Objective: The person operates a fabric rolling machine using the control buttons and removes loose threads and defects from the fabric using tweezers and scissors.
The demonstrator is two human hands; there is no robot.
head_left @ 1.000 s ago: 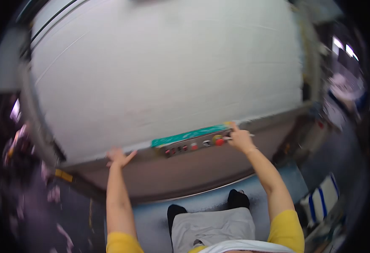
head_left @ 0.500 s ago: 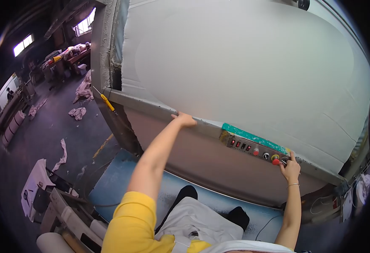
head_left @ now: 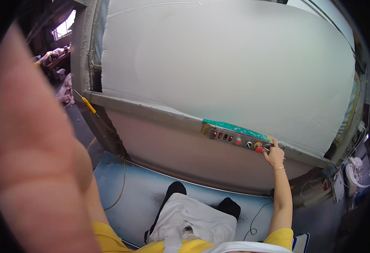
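Note:
My right hand is at the right end of a control panel. Its index finger lies over the panel's top edge, and the thumb presses by a dark switch beside the red mushroom button. The other fingers are curled and partly hidden. My left hand is raised very close to the camera, large and blurred, so its finger pose is unclear. Along the panel top runs a chipped green strip. Behind it a large whitish sheet covers the machine's surface.
A metal rail borders the sheet. At its left end hangs a yellow-handled tool with a thin cord. Under my feet is a blue platform with cables on it. Papers and a white bundle hang at right.
My left hand has left the rail and risen toward the camera on the left. My right hand stays at the panel's right end. The camera view has shifted a little.

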